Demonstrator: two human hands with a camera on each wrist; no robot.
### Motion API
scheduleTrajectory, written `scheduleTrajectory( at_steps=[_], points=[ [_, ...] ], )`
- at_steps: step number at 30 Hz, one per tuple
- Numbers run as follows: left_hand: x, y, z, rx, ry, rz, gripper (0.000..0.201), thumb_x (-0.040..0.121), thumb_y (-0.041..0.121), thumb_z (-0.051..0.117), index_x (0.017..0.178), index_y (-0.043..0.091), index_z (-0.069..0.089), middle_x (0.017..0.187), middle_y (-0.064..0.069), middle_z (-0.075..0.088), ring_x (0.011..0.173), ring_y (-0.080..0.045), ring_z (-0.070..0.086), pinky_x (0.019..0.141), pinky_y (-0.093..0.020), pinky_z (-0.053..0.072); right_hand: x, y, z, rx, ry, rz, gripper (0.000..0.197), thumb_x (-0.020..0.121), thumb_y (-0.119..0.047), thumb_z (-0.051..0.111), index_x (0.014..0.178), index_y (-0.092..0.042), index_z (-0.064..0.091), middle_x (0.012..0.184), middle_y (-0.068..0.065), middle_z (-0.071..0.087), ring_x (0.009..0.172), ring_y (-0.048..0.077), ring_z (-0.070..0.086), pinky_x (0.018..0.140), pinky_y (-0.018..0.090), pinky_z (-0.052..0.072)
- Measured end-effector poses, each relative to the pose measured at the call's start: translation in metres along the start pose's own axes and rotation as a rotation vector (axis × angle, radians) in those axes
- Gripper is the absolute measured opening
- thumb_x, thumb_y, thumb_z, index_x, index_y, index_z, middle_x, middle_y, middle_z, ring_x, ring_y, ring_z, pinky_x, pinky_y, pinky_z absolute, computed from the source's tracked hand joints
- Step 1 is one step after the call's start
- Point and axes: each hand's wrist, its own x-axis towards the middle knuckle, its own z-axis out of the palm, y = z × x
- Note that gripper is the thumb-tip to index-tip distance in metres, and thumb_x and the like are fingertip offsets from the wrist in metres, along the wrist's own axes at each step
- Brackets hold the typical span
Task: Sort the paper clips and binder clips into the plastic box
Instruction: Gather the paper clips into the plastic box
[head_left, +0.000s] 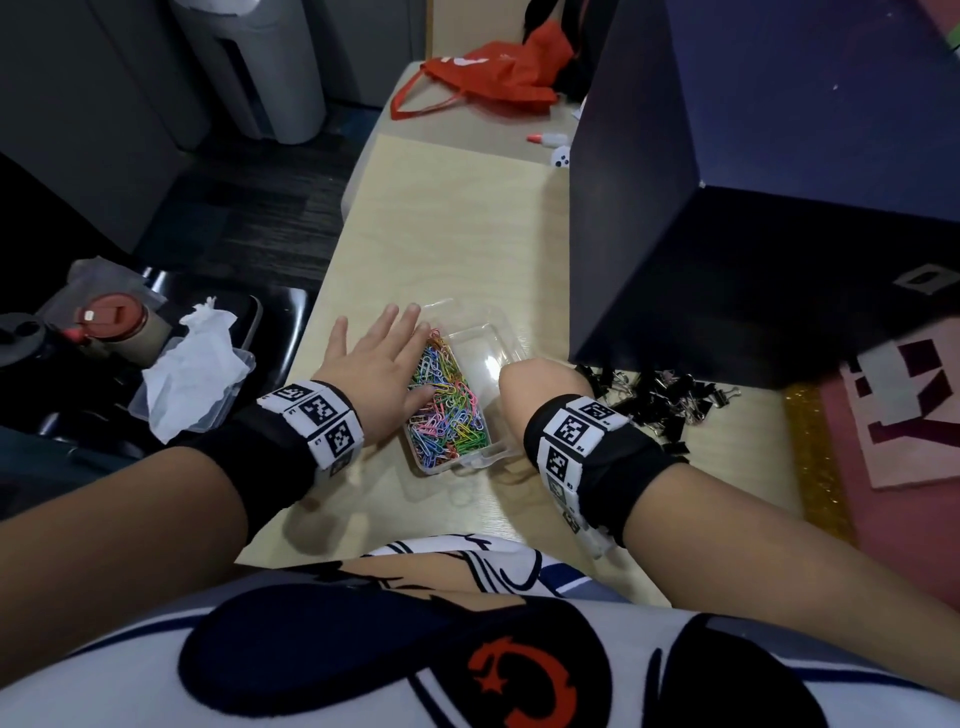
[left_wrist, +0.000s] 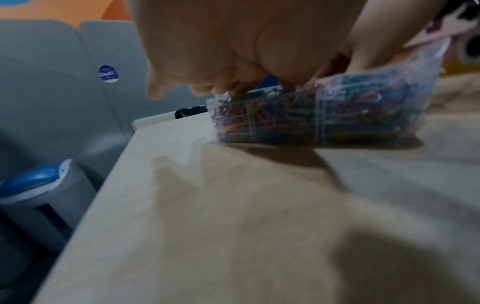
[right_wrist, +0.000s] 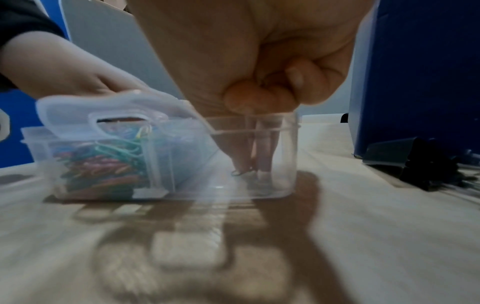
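Observation:
A clear plastic box (head_left: 501, 340) with two compartments stands on the light wooden table. Its left compartment is heaped with coloured paper clips (head_left: 447, 405); the right one is almost bare. My left hand (head_left: 384, 358) lies flat with spread fingers on the paper clips and the box's left side. My right hand (head_left: 540, 384) dips into the right compartment; in the right wrist view two fingertips (right_wrist: 241, 164) pinch a small wire paper clip (right_wrist: 237, 172) near the bottom, the other fingers curled. Black binder clips (head_left: 660, 400) lie in a pile to the right of the box.
A tall dark blue box (head_left: 727, 208) stands close behind the binder clips. An orange bag (head_left: 493, 73) lies at the table's far end. Left of the table edge, a chair holds a tissue-filled clear container (head_left: 192, 384) and a red-lidded cup (head_left: 111, 317). A pink mat (head_left: 893, 415) lies right.

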Motion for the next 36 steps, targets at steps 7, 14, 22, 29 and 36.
scheduleTrajectory(
  at_steps=[7,14,22,29,36],
  points=[
    [0.005,-0.005,0.009,-0.032,-0.047,-0.059,0.071,0.091,0.065,0.022,0.146,0.039,-0.014,0.155,0.004,-0.028,0.145,-0.027,-0.018,0.113,-0.063,0.004,0.003,-0.001,0.000,-0.001,0.027,0.030,0.032,0.087,0.000,0.043,0.111,-0.007,0.061,0.111,0.012,0.065,0.100,0.031,0.062,0.070,0.032,0.042],
    [0.007,-0.005,0.010,-0.086,-0.065,-0.065,0.071,0.091,0.064,0.026,0.146,0.042,-0.013,0.156,0.008,-0.024,0.147,-0.026,-0.012,0.112,-0.063,0.008,0.011,-0.001,0.004,-0.057,-0.008,-0.006,0.031,0.087,0.000,0.046,0.113,-0.009,0.060,0.110,0.009,0.063,0.101,0.028,0.061,0.070,0.033,0.043],
    [0.006,-0.005,0.008,-0.121,-0.081,-0.064,0.071,0.091,0.064,0.024,0.144,0.042,-0.018,0.157,0.009,-0.022,0.147,-0.025,-0.010,0.112,-0.063,0.008,0.018,0.000,-0.006,0.131,0.045,0.034,0.022,0.091,-0.010,0.048,0.108,-0.011,0.063,0.100,0.008,0.065,0.093,0.028,0.063,0.073,0.032,0.048],
    [0.006,-0.004,0.006,-0.130,-0.062,-0.057,0.069,0.091,0.064,0.021,0.144,0.042,-0.018,0.157,0.010,-0.019,0.148,-0.023,-0.007,0.112,-0.063,0.010,-0.009,-0.012,-0.004,0.393,0.213,-0.069,0.022,0.095,-0.026,0.047,0.111,-0.023,0.061,0.114,0.004,0.059,0.102,0.025,0.059,0.087,0.035,0.049],
    [0.007,0.021,-0.017,-0.086,-0.001,-0.029,0.067,0.092,0.061,0.029,0.148,0.033,0.006,0.159,0.001,-0.012,0.147,-0.026,-0.009,0.113,-0.061,0.007,-0.017,0.031,0.023,0.356,0.355,0.173,0.027,0.093,-0.033,0.046,0.116,-0.023,0.055,0.123,0.004,0.048,0.114,0.025,0.044,0.095,0.039,0.041]
  ],
)
